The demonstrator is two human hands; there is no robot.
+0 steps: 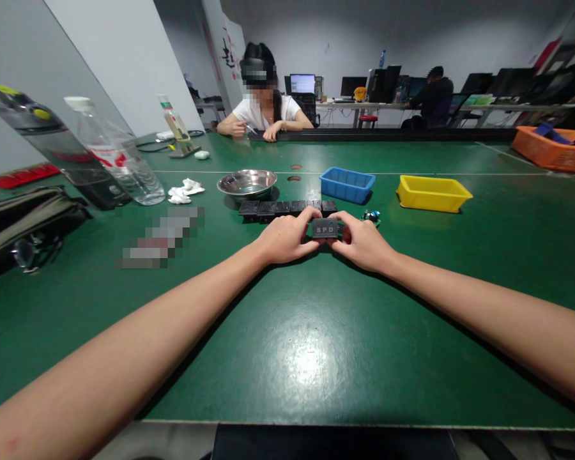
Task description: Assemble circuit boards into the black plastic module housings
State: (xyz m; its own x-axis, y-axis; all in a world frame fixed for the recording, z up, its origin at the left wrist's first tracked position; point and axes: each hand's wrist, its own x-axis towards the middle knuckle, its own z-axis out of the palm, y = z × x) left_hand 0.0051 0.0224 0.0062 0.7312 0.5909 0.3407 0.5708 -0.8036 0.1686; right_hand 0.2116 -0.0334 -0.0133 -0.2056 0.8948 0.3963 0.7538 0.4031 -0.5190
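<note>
Between my two hands is a small black box (324,229) with the letters "SPD" on its near face. My left hand (287,237) pinches its left end with thumb and fingers. On the other end, my right hand (364,239) has its thumb and fingers closed in the same way. Just behind the hands, a row of several similar black boxes (268,209) lies on the green table (316,306). Right of them, close to my right hand, sits a small pile of shiny bluish parts (371,217), too small to name.
Behind the row stand a steel bowl (247,184), a blue bin (347,184) and a yellow bin (434,193). Bottles (119,153), crumpled tissue (186,190) and a dark bag (23,223) occupy the left. An orange basket (551,150) is far right. Across the table sits a person (268,115).
</note>
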